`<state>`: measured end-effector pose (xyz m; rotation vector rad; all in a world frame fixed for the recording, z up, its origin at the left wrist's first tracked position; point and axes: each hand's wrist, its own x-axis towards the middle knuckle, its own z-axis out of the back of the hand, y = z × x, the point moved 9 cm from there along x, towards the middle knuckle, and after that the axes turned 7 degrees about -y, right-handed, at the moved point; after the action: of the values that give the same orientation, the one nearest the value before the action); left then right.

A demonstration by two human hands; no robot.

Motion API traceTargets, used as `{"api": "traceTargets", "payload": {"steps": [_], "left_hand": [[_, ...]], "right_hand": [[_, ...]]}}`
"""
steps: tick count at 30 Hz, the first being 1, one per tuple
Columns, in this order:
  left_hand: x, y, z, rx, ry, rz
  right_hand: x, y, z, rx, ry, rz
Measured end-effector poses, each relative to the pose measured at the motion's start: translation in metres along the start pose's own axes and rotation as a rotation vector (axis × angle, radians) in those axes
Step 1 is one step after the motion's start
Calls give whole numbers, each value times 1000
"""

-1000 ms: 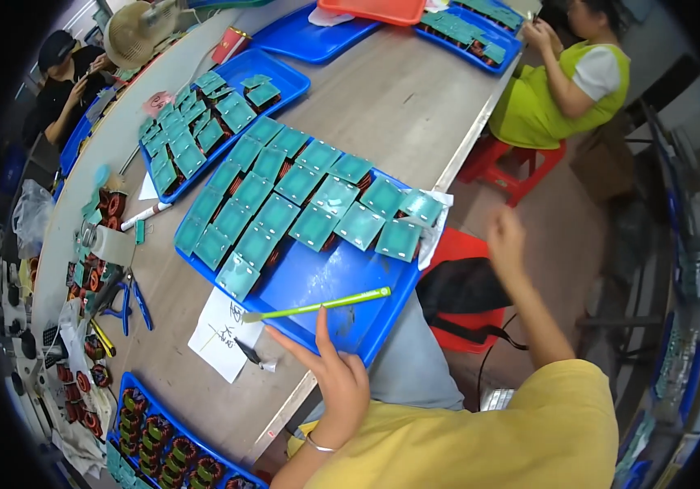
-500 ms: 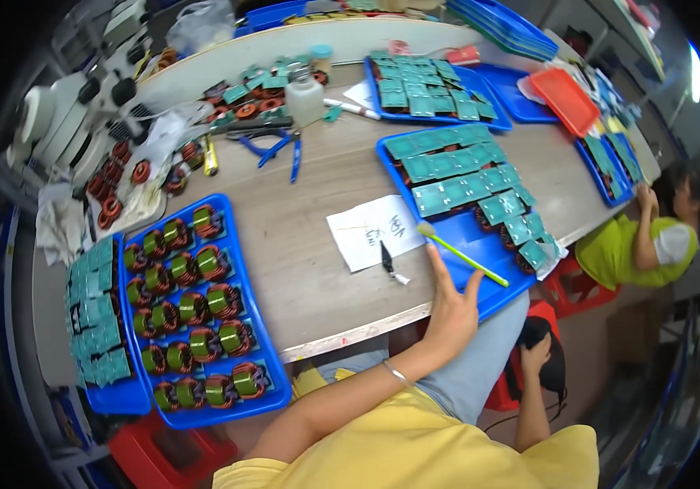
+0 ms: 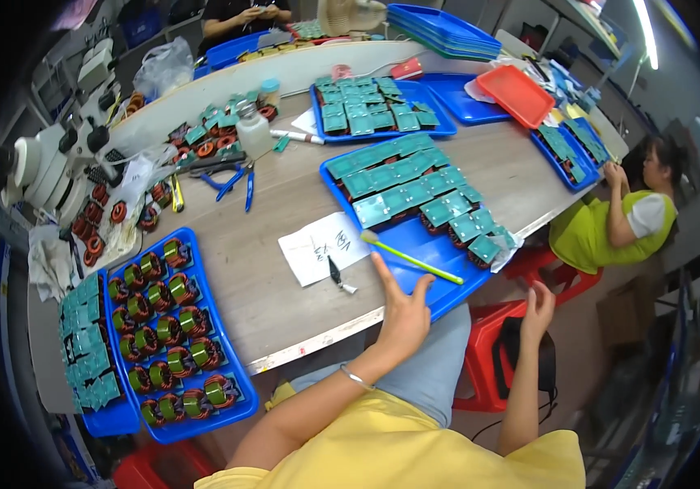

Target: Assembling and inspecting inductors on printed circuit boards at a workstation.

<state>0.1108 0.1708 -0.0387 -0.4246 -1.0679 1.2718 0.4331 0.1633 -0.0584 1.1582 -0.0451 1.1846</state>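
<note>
Left hand (image 3: 405,319), spread beside the green brush (image 3: 415,260), and right hand (image 3: 537,314), fingers parted, are held apart; the brush is best gripped mid-handle.

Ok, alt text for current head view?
A person's bare left hand is beside a lime-green stick lying across a blue plastic tray partly filled with flat green boards. The right hand is at right; at left, another blue tray holds green-and-copper coils.
</note>
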Motion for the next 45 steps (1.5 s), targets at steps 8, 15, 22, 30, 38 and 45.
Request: {"api": "traceTargets", "payload": {"steps": [8, 15, 22, 30, 38, 45], "left_hand": [[0, -4, -4, 91, 37, -23], [-5, -16, -17, -65, 79, 2], [6, -37, -59, -73, 95, -82], [40, -47, -110, -191, 68, -87], [37, -5, 16, 513, 47, -107], [25, 7, 1, 658, 113, -83]], "right_hand": [[-36, 47, -117, 909, 428, -805], [-34, 33, -104, 928, 313, -777], [-9, -1, -68, 934, 181, -739], [40, -51, -62, 940, 133, -706], [7, -14, -25, 468, 1022, -642], [83, 64, -63, 499, 1091, -369]]}}
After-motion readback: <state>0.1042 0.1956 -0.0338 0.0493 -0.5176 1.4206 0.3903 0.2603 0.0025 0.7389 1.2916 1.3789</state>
